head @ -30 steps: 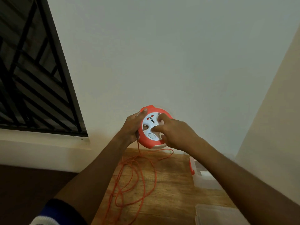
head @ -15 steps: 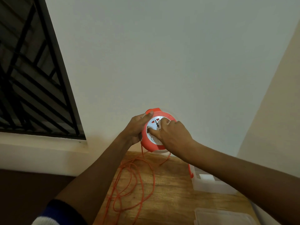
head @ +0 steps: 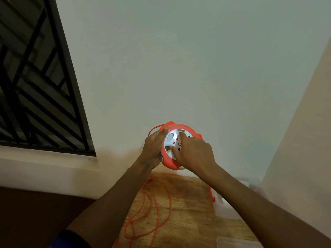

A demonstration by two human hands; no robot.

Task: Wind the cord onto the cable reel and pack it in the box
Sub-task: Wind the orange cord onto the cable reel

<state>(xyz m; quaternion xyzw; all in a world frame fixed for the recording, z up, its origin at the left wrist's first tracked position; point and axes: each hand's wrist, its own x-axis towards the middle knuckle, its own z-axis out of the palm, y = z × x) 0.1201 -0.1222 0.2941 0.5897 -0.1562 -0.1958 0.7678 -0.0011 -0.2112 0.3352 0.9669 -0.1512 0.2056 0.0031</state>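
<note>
The cable reel, orange-rimmed with a white socket face, was held up in the air at the centre of the frame, in front of the pale wall and above the far edge of the wooden table. The left hand grasped the reel by its left rim, thumb lying over the top edge and fingers wrapped behind it. The right hand lay over the white face with its fingers curled and fingertips pressed onto the hub, gripping it. The orange cord lay in loose, tangled loops on the table in the lower middle of the frame, below the left forearm; a short loop of it also arched out from the upper left of the reel, behind the left hand. How much cord was already wound inside the rim could not be told. A clear plastic box with an orange latch sat on the table at the lower right, largely hidden behind the right forearm, and a clear lid lay flat at the bottom right edge of the frame. A dark barred window filled the upper left of the frame, with a white sill beneath it. A beige side wall ran down the right edge.
</note>
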